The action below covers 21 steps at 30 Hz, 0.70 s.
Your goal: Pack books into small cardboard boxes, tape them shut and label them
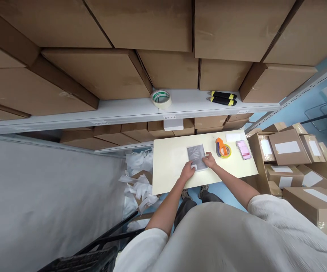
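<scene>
A flat grey rectangular packet (196, 155) with faint light print and a small white label near its lower edge lies on the pale table (167, 162). My left hand (188, 170) grips its lower left edge, the thumb over the front. At its right edge my right hand (209, 160) holds it between thumb and fingers. An orange tape dispenser (220, 145) and a yellow tape roll (227, 152) are to the right of my right hand.
Cardboard boxes (163, 28) fill the shelf (184, 99), which holds a tape roll (161, 99) and two black-yellow cutters (222, 98). Labelled parcels (287, 147) are piled right. White crumpled sheets (142, 192) lie left of the table; a blurred pink item (243, 149) is on it.
</scene>
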Tool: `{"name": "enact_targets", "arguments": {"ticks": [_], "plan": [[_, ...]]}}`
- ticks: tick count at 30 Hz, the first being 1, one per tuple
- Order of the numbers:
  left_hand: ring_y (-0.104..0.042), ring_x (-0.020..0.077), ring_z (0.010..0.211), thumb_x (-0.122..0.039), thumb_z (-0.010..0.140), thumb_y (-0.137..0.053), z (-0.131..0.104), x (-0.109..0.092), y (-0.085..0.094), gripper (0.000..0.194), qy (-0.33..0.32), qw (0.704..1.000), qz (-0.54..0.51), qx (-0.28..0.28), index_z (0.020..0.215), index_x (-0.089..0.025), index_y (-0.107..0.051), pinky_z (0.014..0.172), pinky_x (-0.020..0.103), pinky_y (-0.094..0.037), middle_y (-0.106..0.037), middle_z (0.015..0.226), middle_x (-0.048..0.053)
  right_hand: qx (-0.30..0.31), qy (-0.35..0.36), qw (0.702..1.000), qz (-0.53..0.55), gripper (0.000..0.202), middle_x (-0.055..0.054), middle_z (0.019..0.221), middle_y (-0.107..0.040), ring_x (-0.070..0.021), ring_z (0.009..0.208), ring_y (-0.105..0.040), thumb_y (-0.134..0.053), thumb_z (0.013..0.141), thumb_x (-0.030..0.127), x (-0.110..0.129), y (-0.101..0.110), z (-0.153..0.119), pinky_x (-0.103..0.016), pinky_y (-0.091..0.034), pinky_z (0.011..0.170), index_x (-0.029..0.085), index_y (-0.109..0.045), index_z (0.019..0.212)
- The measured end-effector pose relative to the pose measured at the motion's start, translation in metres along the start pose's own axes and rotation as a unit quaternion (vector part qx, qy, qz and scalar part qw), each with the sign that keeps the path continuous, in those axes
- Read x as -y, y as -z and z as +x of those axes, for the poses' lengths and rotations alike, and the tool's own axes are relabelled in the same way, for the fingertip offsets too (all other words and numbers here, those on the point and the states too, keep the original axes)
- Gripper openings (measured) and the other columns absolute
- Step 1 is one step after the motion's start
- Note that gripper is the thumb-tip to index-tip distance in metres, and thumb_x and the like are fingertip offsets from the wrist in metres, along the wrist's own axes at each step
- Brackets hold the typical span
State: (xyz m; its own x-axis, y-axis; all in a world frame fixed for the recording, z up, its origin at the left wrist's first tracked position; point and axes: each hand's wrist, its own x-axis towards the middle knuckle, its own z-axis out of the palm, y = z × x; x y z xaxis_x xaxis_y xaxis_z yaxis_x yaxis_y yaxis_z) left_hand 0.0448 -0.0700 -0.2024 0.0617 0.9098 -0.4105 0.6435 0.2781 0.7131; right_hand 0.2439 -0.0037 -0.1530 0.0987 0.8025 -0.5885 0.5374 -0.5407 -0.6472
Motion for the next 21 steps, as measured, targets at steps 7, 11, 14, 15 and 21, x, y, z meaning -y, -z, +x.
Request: {"name": "enact_targets", "arguments": {"ticks": [7,11,14,15,21], "plan": [[-0.064,0.0299,0.135,-0.013,0.088,-0.058,-0.008,-0.001,0.026,0.044,-0.003,0.998,-0.034,-0.045,0.129,-0.016,-0.073,0.123,0.044,-0.044,-0.068,0.144,0.016,-0.049,0.062,0.993,0.083,0.035,0.001,0.090,-0.070,-0.0199,0.081,-0.070,-0.055,0.088,0.040,0.026,-0.019,-0.021,-0.032,-0.055,0.084,0.026,-0.057,0.120],[-0.074,0.0221,0.108,-0.025,0.102,-0.047,-0.021,0.000,0.045,0.037,0.038,0.983,-0.146,-0.107,0.132,-0.021,-0.068,0.104,0.036,-0.056,-0.077,0.123,0.009,0.043,0.095,0.981,0.165,0.033,0.000,0.091,-0.074,-0.0167,0.081,-0.070,-0.054,0.088,0.036,0.038,-0.034,-0.029,-0.029,-0.054,0.080,0.025,-0.061,0.117],[-0.075,0.0206,0.104,-0.028,0.104,-0.044,-0.032,0.010,0.059,0.034,0.080,0.968,-0.199,-0.130,0.130,-0.024,-0.066,0.098,0.034,-0.056,-0.079,0.113,0.006,0.077,0.083,0.976,0.184,0.031,-0.002,0.097,-0.076,-0.0164,0.083,-0.070,-0.057,0.085,0.034,0.037,-0.044,-0.033,-0.027,-0.053,0.076,0.023,-0.064,0.113],[-0.074,0.0211,0.105,-0.028,0.104,-0.044,-0.035,0.015,0.063,0.032,0.094,0.966,-0.199,-0.140,0.127,-0.024,-0.067,0.098,0.034,-0.056,-0.079,0.112,0.006,0.075,0.070,0.978,0.183,0.030,-0.003,0.097,-0.076,-0.0163,0.082,-0.070,-0.058,0.083,0.032,0.035,-0.047,-0.033,-0.027,-0.052,0.076,0.023,-0.065,0.111],[-0.073,0.0274,0.117,-0.032,0.102,-0.048,-0.039,0.054,0.081,0.033,0.183,0.965,-0.132,-0.132,0.123,-0.022,-0.071,0.100,0.036,-0.054,-0.080,0.120,0.009,0.057,0.014,0.992,0.112,0.020,-0.002,0.089,-0.074,-0.0203,0.086,-0.071,-0.062,0.079,0.027,0.017,-0.071,-0.029,-0.033,-0.056,0.082,0.022,-0.067,0.098]]}}
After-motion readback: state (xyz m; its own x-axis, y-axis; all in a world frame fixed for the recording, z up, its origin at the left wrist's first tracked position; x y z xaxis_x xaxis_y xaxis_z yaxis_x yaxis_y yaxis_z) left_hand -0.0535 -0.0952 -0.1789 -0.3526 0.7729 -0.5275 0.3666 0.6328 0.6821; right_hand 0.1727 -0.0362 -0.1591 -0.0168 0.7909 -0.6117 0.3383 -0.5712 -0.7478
